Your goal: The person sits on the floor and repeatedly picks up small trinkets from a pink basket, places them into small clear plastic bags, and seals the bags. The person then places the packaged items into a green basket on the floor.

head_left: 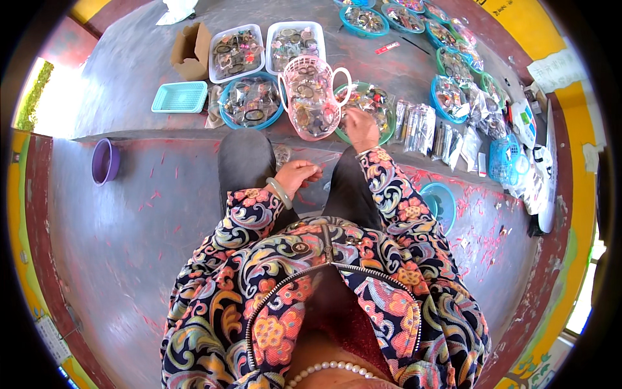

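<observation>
My left hand (296,176), with a pale bangle at its wrist, is between my knees, its fingers pressed together; whatever they pinch is too small to make out. Clear plastic film (329,159) shows just beyond it. My right hand (361,128) is farther forward, at the right side of a pink two-handled basket (311,132), its fingers curled in; I cannot tell what they hold. Inside the basket lie small dark and coloured pieces. Partly behind my right hand is a green basin (387,135) of small packaged items.
On the raised ledge stand two white trays (212,61) and a blue basin (223,117) of small items, a cardboard box (192,52) and a turquoise basket (179,98). Filled basins and plastic packets (420,128) line the right. A purple tub (105,162) and teal basin (440,202) sit lower down.
</observation>
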{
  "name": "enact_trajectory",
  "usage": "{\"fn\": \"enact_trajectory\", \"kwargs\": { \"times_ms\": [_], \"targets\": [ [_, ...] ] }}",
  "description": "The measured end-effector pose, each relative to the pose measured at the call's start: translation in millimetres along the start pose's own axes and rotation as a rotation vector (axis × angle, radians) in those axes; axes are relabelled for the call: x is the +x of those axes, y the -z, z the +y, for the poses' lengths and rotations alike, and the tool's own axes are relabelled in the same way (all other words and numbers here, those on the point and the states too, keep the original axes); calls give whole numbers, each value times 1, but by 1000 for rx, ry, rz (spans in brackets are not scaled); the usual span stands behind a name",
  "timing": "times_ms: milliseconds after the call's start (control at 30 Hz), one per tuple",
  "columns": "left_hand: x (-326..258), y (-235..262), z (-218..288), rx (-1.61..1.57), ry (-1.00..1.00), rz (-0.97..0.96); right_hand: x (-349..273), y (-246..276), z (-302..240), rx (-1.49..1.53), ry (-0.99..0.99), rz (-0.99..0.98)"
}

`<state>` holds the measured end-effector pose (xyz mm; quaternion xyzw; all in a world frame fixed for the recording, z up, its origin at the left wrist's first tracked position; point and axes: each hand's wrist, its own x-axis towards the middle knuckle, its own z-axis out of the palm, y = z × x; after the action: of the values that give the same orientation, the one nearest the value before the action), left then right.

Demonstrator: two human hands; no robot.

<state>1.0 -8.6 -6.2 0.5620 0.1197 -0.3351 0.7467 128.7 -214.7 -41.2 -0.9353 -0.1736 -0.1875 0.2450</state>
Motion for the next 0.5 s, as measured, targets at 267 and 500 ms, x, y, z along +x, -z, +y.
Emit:
{"fn": "enact_trajectory", "kwargs": {
  "times_ms": [267,500],
  "targets": [
    [1,-7,1,11,19,-17,-18,-19,122,514,-788,-253],
    [-3,-7,4,28,55,21,15,-25,105,1104,-1135,-134]
  ]
}}
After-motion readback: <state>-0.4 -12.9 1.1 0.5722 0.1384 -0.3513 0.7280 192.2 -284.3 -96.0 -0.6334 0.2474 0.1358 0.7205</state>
